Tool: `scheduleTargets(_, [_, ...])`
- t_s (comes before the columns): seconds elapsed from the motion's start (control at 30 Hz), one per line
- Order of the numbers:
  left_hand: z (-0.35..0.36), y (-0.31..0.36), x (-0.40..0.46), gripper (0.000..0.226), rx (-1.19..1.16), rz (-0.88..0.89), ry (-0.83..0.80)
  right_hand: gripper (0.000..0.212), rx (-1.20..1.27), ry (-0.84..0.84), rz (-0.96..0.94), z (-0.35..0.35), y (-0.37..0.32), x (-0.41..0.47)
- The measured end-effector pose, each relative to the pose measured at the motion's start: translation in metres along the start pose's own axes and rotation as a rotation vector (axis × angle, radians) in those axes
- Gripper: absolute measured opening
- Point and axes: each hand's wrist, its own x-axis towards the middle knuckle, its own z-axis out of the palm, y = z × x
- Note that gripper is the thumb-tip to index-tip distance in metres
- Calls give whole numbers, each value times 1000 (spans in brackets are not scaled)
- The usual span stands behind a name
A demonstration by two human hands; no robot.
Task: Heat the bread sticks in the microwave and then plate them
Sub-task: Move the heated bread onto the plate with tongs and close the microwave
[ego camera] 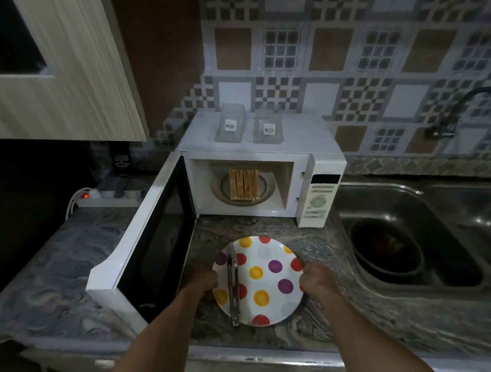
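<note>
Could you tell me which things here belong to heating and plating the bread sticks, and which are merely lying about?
Part of the job: bread sticks, microwave with its door open, spotted plate gripped by left hand and right hand, tongs on the plate.

Lying about: two clear containers on the microwave, power strip, sink, tap.

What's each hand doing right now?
Left hand: closed on the left rim of the plate.
Right hand: closed on the plate's right rim.
Tongs lie on the plate, untouched.
</note>
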Motion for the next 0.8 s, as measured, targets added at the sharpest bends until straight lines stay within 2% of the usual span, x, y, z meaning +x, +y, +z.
scheduleTargets(0.13, [-4,-2,10,27,-33,-58,102,31,-56,-6,-60,0,-11,17])
scheduleTargets(0.27, [-6,0,9,37,75,-66,132,28,-99,-21,-64,4,-14,27])
scheduleTargets(0.43, [-6,-2,19,49,92,-98,114,29,-126,-21,-73,6,-15,31])
scheduleTargets(0.53, [-9,2,20,57,109,-49,123,34,-185,53,-107,6,-22,23])
scheduleTargets(0.63, [-17,15,22,59,27,39,172,41,-204,111,-189,10,-36,11])
scheduleTargets(0.73, [-21,28,24,71,-36,92,173,49,-203,41,-295,19,-55,0])
scheduleTargets(0.8, [-20,36,29,65,-92,102,131,50,-213,1,-354,31,-66,-9])
